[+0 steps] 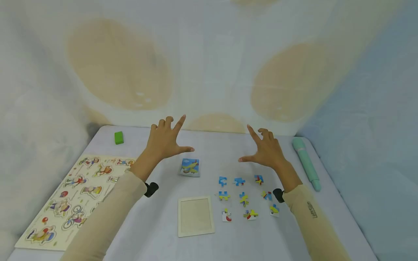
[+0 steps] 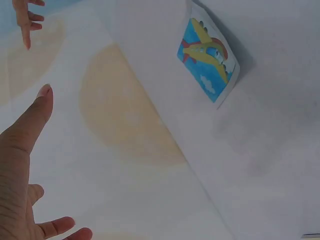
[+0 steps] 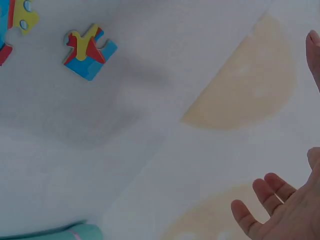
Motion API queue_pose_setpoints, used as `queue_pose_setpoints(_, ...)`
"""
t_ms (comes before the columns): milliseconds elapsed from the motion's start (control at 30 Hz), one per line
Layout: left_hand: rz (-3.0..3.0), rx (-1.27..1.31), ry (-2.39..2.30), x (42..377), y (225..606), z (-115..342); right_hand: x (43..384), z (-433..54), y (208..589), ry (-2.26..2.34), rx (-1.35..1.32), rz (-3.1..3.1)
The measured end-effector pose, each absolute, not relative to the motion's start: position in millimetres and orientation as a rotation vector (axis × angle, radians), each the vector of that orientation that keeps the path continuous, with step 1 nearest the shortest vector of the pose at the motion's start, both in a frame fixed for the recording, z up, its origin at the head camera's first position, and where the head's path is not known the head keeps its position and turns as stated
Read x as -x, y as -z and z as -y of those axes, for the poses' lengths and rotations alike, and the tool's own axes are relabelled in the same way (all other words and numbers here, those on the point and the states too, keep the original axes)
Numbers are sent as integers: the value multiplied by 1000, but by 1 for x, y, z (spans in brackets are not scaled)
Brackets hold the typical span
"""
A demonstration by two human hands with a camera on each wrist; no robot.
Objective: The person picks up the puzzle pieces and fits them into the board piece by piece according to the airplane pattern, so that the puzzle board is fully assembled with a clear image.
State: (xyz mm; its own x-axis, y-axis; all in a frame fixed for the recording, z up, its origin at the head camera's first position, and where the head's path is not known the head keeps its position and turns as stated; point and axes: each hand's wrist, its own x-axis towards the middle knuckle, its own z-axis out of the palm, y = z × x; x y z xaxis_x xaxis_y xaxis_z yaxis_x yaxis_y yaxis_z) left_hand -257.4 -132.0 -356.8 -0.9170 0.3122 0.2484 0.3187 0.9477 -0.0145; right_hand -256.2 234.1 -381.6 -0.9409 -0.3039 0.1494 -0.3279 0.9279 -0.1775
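Note:
My left hand (image 1: 164, 141) is raised over the back of the table, thumb and index finger spread wide, holding nothing. Opposite it, my right hand (image 1: 267, 150) is held up the same way, also without anything in it. Between and below them lies a small picture card (image 1: 190, 167) showing a yellow plane on blue; it is nearest the left hand. Several loose jigsaw pieces (image 1: 239, 181) lie in rough rows below the right hand. A square wooden puzzle frame (image 1: 196, 216) rests left of the pieces. The right wrist view shows one blue, red and yellow piece (image 3: 90, 52) closely.
A large board with cartoon figures (image 1: 75, 185) lies at the left, partly under the left sleeve. A green block (image 1: 119, 137) sits at the back left. Along the right edge lies a mint-green tube-shaped case (image 1: 307, 163). A patterned cloth (image 1: 209, 72) hangs behind the table.

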Motion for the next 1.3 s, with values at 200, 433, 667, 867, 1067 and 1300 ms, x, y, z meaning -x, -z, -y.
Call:
queue_pose_setpoints(200, 2823, 500, 39, 244, 369, 139, 245, -232, 395, -316, -530, 2973)
queue_pose_setpoints(433, 2825, 527, 65, 221, 385, 146, 229, -224, 410, -349, -570, 2992)
queue_pose_setpoints(667, 2802, 593, 34, 195, 405, 155, 217, -223, 419, -361, -626, 2986)
queue_pose_setpoints(867, 2778, 650, 19, 179, 421, 157, 212, -223, 422, -359, -641, 3012)
queue_pose_setpoints(1067, 2782, 684, 52, 161, 431, 156, 205, -217, 427, -386, -662, 3033)
queue_pose_setpoints(1300, 2863, 692, 143, 141, 443, 162, 198, -216, 436, -386, -685, 3032)
